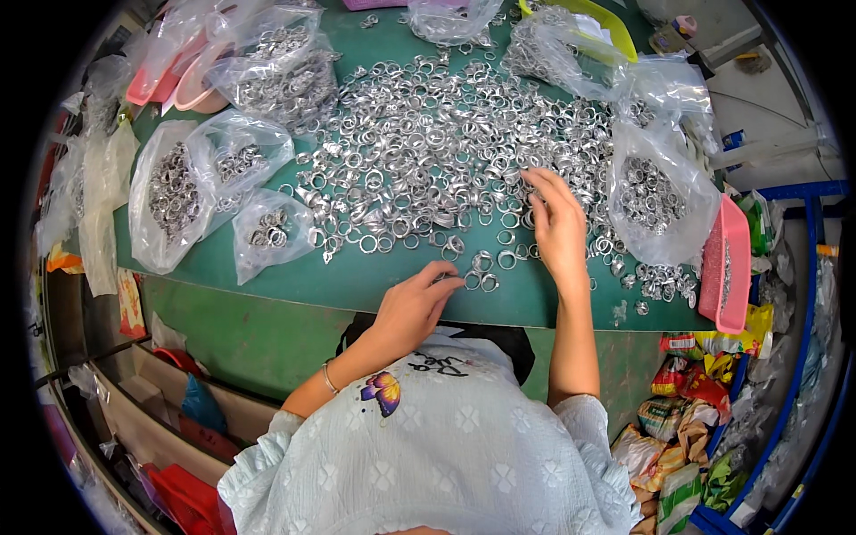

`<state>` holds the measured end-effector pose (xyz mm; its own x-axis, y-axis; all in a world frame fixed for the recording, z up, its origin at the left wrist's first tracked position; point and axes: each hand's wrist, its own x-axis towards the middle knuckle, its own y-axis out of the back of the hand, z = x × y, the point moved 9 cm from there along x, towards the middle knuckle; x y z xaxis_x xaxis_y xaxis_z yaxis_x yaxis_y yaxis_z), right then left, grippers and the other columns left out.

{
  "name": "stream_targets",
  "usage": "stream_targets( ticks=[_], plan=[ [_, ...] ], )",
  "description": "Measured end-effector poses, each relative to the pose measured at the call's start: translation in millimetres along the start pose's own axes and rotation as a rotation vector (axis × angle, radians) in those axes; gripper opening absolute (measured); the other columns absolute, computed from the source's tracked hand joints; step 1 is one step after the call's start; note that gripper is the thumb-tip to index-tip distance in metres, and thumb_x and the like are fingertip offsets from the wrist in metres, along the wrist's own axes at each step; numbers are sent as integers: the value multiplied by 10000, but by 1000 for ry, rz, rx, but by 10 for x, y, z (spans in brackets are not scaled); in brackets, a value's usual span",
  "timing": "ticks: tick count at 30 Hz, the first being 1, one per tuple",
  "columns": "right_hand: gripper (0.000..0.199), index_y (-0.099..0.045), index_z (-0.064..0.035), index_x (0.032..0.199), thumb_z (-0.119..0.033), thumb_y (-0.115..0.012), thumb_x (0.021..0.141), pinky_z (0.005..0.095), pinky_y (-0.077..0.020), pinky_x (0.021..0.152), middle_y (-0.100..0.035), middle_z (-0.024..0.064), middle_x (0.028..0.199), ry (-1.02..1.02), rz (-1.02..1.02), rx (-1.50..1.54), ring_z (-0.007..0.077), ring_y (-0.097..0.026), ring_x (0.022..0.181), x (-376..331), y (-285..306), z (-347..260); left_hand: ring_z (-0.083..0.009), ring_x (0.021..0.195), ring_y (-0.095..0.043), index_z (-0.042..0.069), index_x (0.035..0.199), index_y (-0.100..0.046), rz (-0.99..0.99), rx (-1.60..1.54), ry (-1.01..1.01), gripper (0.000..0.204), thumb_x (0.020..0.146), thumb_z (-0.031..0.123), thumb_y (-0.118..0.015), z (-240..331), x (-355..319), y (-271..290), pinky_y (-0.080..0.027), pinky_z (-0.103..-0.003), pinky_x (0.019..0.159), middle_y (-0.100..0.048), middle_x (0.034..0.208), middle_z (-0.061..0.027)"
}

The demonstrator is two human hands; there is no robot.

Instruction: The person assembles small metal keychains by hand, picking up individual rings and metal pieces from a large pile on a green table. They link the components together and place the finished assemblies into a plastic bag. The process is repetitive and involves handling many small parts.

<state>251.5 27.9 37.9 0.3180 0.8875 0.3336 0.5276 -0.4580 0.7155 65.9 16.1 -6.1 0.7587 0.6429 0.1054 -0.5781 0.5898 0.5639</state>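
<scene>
Silver-coloured metal rings point(419, 152) lie spread in a wide, loose heap over the green table point(312, 290). At the near edge of the heap, my left hand point(412, 308) has its fingers bent together, with a ring partly showing between thumb and forefinger. Right beside those fingertips sits a small group of rings point(481, 272), apart from the heap. Farther up and to the right, my right hand point(560, 227) reaches into the heap. Its fingers are stretched out with the thumb apart, and the fingertips touch rings there; nothing shows held in it.
Clear plastic bags of rings stand at the left point(174, 192), back left point(285, 85) and right point(655, 192). A pink tray point(727, 267) sits at the right edge, a yellow-green tray point(615, 31) at the back. Colourful packets point(682, 401) fill the floor beside a blue rack point(807, 312).
</scene>
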Motion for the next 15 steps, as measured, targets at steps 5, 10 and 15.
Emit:
stream_targets(
  ticks=[5, 10, 15],
  plan=[
    [280, -613, -85, 1026, 7, -525, 777, 382, -491, 632, -531, 53, 1215, 29, -314, -292, 313, -623, 751, -62, -442, 34, -274, 676, -587, 40, 1012, -591, 76, 78, 84, 219, 803, -10, -549, -123, 5, 93, -466, -344, 616, -550, 1079, -78],
    [236, -615, -84, 996, -33, -581, 768, 394, -491, 601, -510, 33, 1237, -36, -101, -183, 289, -619, 684, -193, -153, 27, -257, 644, -578, 44, 1047, -581, 166, 63, 147, 250, 807, -14, -542, -223, -23, 208, -461, -324, 597, -538, 1108, -83],
    [176, -609, -90, 935, -118, -632, 762, 394, -474, 554, -525, 29, 1175, 31, -208, -244, 293, -613, 640, -162, -496, -72, -270, 625, -581, 67, 1050, -565, 173, 31, 156, 240, 815, 20, -543, -201, 17, 183, -459, -371, 565, -517, 1097, -81]
  ],
)
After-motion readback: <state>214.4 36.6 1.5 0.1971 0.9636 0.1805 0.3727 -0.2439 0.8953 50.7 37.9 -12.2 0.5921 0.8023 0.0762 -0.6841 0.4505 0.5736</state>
